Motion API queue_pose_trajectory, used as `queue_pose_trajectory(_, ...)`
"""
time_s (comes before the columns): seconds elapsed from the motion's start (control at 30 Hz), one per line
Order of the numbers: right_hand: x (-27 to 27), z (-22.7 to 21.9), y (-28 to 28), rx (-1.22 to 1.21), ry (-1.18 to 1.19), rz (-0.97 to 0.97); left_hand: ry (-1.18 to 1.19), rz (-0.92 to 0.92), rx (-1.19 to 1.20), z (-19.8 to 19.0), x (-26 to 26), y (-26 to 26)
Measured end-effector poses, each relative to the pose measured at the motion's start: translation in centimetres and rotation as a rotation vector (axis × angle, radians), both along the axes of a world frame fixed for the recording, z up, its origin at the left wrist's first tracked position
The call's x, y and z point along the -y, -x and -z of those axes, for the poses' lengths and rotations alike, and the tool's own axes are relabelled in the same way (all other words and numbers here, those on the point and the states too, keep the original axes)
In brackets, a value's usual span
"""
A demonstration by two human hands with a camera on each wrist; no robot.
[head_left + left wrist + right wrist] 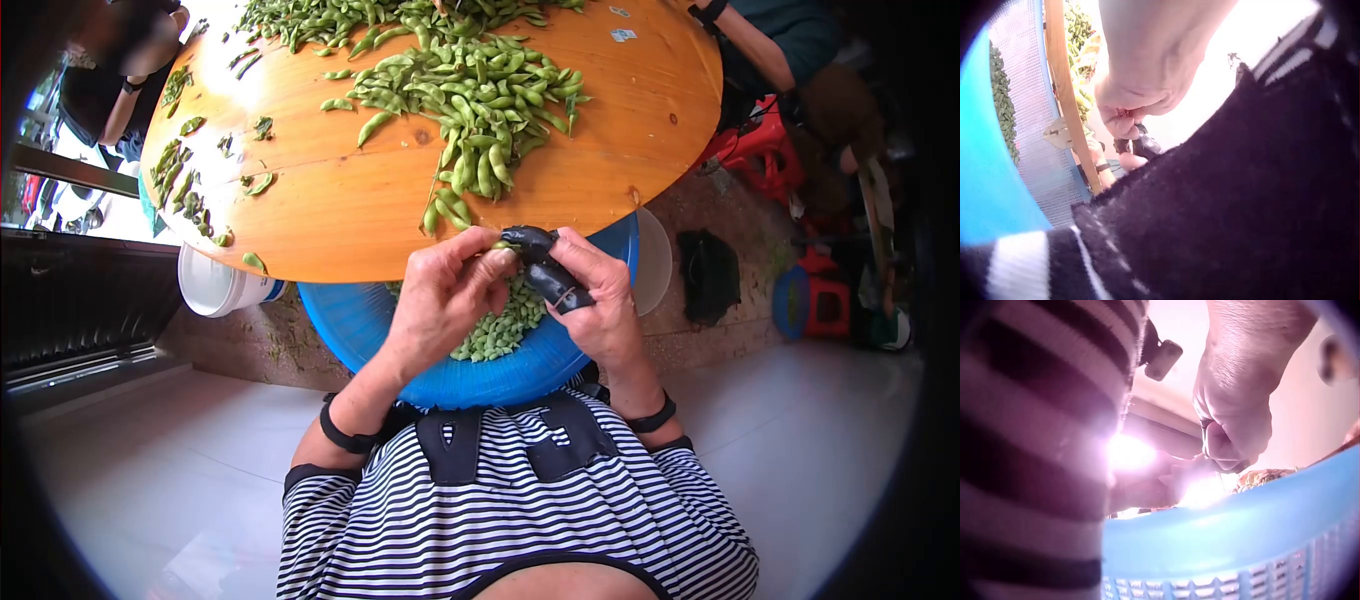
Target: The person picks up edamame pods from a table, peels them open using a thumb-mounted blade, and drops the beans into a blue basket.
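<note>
In the head view my left hand (445, 295) pinches a small green soybean pod (503, 244) between thumb and fingertips, just past the table's near edge. My right hand (600, 290) meets it from the other side with curled fingers, its tips right at the pod. Shiny black coverings (560, 288) wrap fingers of the right hand. Below both hands, a blue basket (345, 340) holds a heap of shelled green soybeans (500, 335). The left wrist view shows the left hand (1141, 103) close to the black-covered fingers. Glare blurs the right hand (1232, 434) in its wrist view.
A large pile of soybean pods (480, 95) lies on the round wooden table (620, 130), with dark scraps (180, 180) along its left side. A white bucket (215, 285) stands at left; red stools (765, 150) stand at right. Other people sit across the table.
</note>
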State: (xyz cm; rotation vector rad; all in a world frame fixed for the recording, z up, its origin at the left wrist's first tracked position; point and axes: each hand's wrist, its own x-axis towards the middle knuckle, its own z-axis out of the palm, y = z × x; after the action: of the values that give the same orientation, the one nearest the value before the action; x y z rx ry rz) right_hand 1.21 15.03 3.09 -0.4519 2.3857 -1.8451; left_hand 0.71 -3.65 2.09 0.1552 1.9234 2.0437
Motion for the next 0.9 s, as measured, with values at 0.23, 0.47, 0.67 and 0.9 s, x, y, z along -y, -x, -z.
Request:
queue_pose_trajectory(0.23, -1.1, 1.4, 0.1, 0.689, 0.838, -0.147, -0.442, 0.162, 0.36, 0.4, 1.7, 1.0)
queue_pose_trajectory(0.47, 0.4, 0.9, -0.7, 0.091, 0.1, 0.063, -0.533, 0.085, 0.325, 1.6, 0.7, 0.3)
queue_pose_trajectory(0.67, 1.3, -0.4, -1.9, -0.237, -0.231, 0.141, -0.575, 0.024, 0.332, 1.8, 0.1, 0.0)
queue_pose_trajectory(0.9, 0.3, 0.2, -1.5, -0.295, -0.154, 0.191, -0.688, 0.004, 0.389, 1.8, -1.0, -0.4)
